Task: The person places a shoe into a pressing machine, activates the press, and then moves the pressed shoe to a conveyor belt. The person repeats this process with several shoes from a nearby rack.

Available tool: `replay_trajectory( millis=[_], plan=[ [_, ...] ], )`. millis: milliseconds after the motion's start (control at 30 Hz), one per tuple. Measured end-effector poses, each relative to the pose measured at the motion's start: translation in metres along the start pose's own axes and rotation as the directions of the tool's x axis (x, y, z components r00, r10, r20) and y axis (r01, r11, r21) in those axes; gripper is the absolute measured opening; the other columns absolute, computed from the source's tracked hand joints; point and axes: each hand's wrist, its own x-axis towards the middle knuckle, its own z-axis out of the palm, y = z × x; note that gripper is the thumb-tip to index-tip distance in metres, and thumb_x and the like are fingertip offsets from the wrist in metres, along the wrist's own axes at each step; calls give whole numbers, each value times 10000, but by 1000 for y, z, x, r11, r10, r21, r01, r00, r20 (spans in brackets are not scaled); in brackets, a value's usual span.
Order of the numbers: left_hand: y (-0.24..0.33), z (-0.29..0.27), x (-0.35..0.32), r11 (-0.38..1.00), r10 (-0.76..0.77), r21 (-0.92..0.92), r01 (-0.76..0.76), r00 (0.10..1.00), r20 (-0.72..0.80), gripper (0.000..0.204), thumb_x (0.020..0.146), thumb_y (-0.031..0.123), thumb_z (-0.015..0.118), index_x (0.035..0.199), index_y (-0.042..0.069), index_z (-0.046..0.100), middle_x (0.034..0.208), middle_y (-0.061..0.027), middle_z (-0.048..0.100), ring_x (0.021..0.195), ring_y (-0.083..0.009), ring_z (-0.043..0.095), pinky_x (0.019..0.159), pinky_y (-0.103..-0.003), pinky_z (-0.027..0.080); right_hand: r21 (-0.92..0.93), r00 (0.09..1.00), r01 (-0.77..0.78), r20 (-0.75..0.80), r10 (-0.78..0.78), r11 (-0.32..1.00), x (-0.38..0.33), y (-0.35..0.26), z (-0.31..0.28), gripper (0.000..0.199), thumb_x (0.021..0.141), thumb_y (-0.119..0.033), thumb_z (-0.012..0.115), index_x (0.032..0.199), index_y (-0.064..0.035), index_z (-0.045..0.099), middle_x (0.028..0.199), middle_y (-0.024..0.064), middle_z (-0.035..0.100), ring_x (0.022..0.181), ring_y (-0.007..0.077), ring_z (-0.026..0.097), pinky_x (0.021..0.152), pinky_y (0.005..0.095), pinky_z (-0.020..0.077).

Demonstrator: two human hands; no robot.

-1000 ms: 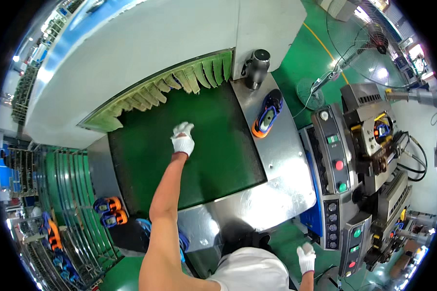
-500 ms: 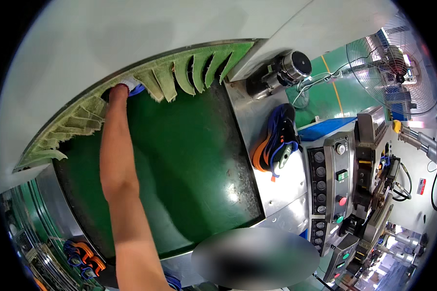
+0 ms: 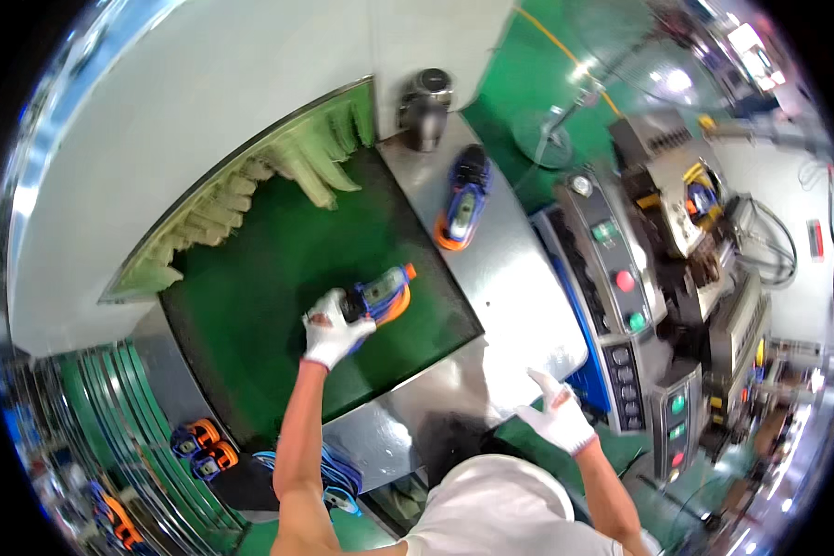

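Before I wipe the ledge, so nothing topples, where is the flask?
In the head view, the flask stands upper centre on the metal ledge, right of the green strips, beyond a blue-and-orange shoe.

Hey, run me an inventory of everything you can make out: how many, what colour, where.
Held shoe: one, blue and orange, centre
Green surface: one, green, centre
Housing: one, white, upper left
Fringe curtain: one, pale green, along the housing's lower edge
Metal ledge: one, silver, right and front of the surface
Flask: one, dark grey, ledge's far end
Ledge shoe: one, blue, black and orange, nearer than the flask
Left-side shoes: two, orange and blue
Rack: one, metallic, left
Control panels: two, grey, right
Left hand: one, white-gloved, on the held shoe
Right hand: one, white-gloved, open, near the ledge's front
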Motion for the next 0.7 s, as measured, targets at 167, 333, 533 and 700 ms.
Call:
replay_trajectory(
  millis=[167,333,533,700],
  plan=[
    [162,1,-74,901,419,-84,-426,803,425,605,648,384,902,1096,42,684,1027,-184,708,986,-380,688,870,-476,548,-93,843,522,-98,-529,848,26,-42,-40,471,774,-355,796,989,11,592,897,209,614,893,397,648,816,448,519],
    [309,5,-75,639,683,-99,-763,504,528,557,704,407,879,1094,62,682,1001,-164,710,948,-391,678,832,-466,541,42,881,471,-73,-467,881,14,23,-78,592,721,-390,804,1177,-73,599,687,155,625,641,381,637,642,455,530],
    [507,4,-51,183,979,-187,-965,161,128,544,755,279,871,1180,6,669,1127,-197,687,1018,-380,677,914,-443,539,700,995,9,-78,65,714,-89,94,-193,645,756,-388,884,1275,-91,645,866,63,725,729,157,663,672,361,565],
    [637,76,43,386,920,-75,-920,389,-36,540,893,260,783,1332,10,593,1285,-202,639,1208,-330,626,1029,-407,498,984,987,126,-112,112,-129,-152,189,-203,696,783,-33,785,1433,-38,534,1264,129,679,969,223,711,822,374,614]
  ],
)
